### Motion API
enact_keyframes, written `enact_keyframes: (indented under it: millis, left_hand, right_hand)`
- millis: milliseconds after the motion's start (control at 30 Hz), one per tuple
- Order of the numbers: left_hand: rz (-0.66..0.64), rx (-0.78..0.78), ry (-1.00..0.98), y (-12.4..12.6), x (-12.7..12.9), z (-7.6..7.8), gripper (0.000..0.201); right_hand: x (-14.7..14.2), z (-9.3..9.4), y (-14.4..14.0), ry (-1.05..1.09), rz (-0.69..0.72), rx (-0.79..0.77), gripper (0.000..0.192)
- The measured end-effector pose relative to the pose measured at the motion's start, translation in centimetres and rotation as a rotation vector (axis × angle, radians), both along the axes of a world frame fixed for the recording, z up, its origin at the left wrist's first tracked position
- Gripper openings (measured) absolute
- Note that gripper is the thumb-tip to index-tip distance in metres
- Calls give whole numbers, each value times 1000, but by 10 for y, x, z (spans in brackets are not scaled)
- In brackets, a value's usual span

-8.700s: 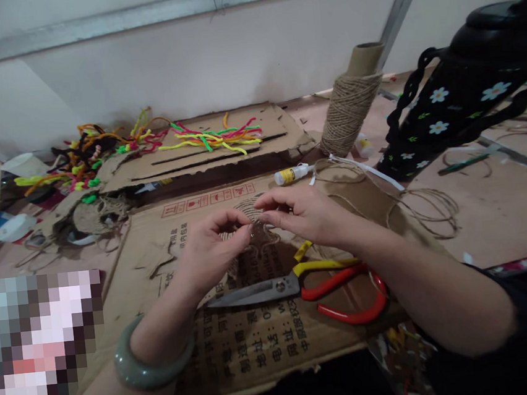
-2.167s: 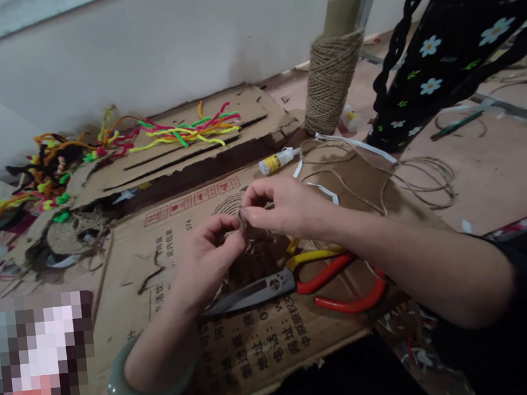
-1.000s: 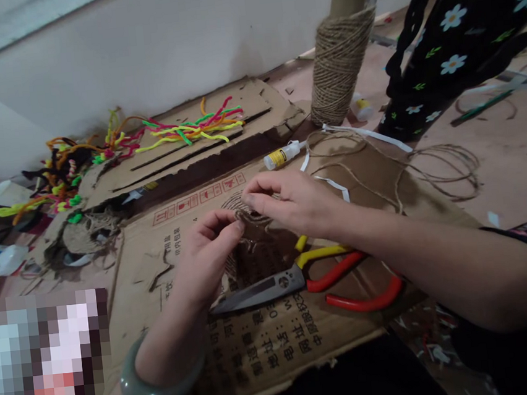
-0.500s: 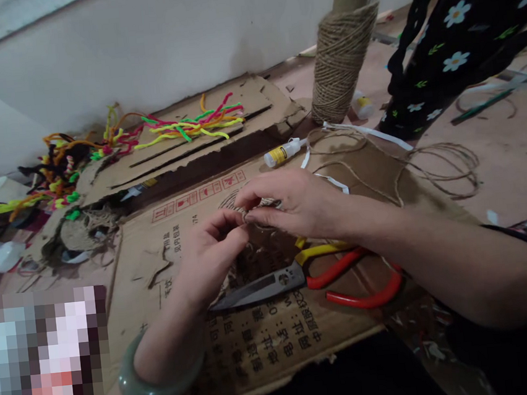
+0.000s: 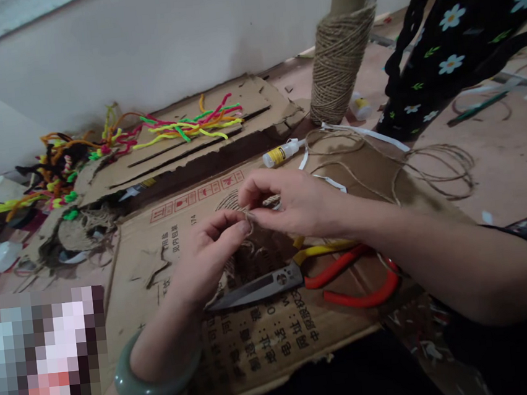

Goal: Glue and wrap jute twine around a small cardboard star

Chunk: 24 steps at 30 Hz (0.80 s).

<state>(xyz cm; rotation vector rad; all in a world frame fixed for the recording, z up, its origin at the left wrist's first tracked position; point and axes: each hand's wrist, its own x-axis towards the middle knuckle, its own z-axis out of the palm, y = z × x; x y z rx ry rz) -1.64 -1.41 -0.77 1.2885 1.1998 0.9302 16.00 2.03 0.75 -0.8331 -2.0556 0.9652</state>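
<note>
My left hand (image 5: 206,252) and my right hand (image 5: 292,204) meet over the cardboard, fingertips nearly touching. Both pinch thin brown twine (image 5: 248,214) between thumb and forefinger. More of the twine loops below the fingers and shows behind the right fingers; much of it is hidden by the hands. Just below lie scissors (image 5: 283,278), with red and yellow handles, on the printed cardboard sheet (image 5: 164,331). A small glue bottle (image 5: 281,153) with a yellow label rests beyond my right hand.
A tall twine spool (image 5: 341,66) stands at the back right, beside a black flowered bag (image 5: 446,62). Colourful pipe cleaners (image 5: 191,125) lie on torn cardboard at the back, with a tangled pile (image 5: 55,168) farther left. Loose twine coils (image 5: 447,167) spread to the right.
My fingertips have shifted slightly and drawn a little apart, so a bit of twine shows between them. The view has moved very slightly; other things stay put.
</note>
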Motion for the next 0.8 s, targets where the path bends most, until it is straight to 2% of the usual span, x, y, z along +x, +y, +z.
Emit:
enact_keyframes:
  millis: [233, 533, 800]
  left_hand:
    - [72, -32, -59, 1, 1, 1, 19]
    - [77, -20, 51, 3, 3, -4, 15]
    - [82, 30, 37, 4, 5, -5, 5]
  right_hand:
    - [-1, -1, 4, 187, -47, -168, 11]
    - [-10, -10, 3, 249, -76, -165, 12]
    - [-12, -13, 3, 245, -97, -160, 12]
